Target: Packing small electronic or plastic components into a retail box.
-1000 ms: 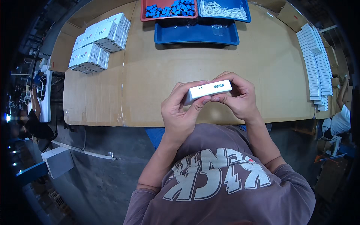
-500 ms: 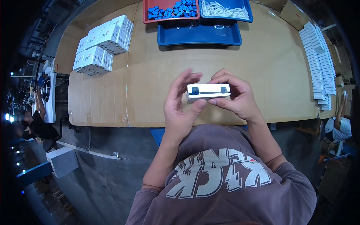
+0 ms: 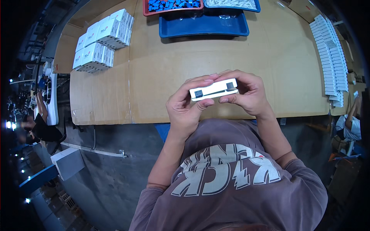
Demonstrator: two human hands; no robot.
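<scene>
Between both hands, above the near part of the table, is a small white box [image 3: 213, 89]. The side turned up to me has a narrow dark gap along it and a dark square patch near either end. My left hand [image 3: 187, 97] grips the left end, fingers over the far side and thumb at the near lower edge. My right hand [image 3: 249, 91] closes round the right end the same way, with its thumb below the near edge. The box tilts, its right end a little farther from me. What lies inside the box is hidden.
Stacked white boxes [image 3: 94, 56] stand at the far left of the cardboard-covered table [image 3: 162, 65]. At the back are a blue tray [image 3: 204, 27], a red tray [image 3: 151, 13] of blue pieces and another of white pieces. Rows of white boxes [image 3: 325, 57] line the right side.
My left fingers, raised off the box before, have closed onto its far side. The box has tilted, right end up. The table has shifted slightly upward in view.
</scene>
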